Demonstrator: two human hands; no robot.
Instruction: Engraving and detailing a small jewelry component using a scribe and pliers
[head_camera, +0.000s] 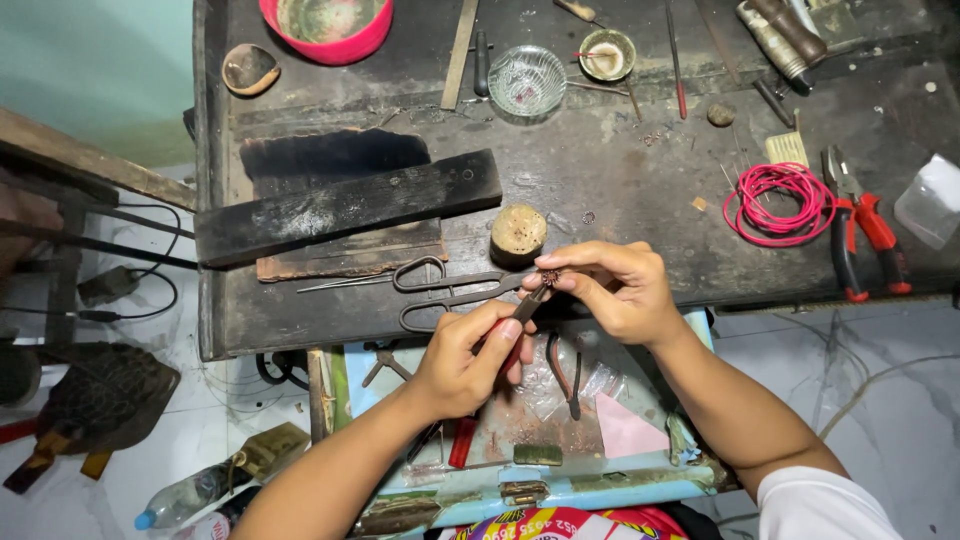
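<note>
since the small dark ornament (549, 276) sits pinched in the right hand (610, 290) fingertips just over the bench edge, it's prob v. light, fiddly, easy to bend; best held by its rim. left hand (470, 360) is closed round red-handled pliers (522, 318), tips touching the piece. bench (620, 180) is dark, scarred wood w/ shears (440, 290), wood stub (518, 232), pink wire coil (780, 202), glass dish (527, 80). pale tiled floor below.

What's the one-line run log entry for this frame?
left hand: grips small pliers | right hand: pinches small dark round piece | pliers tip at piece | shears on workbench
</note>
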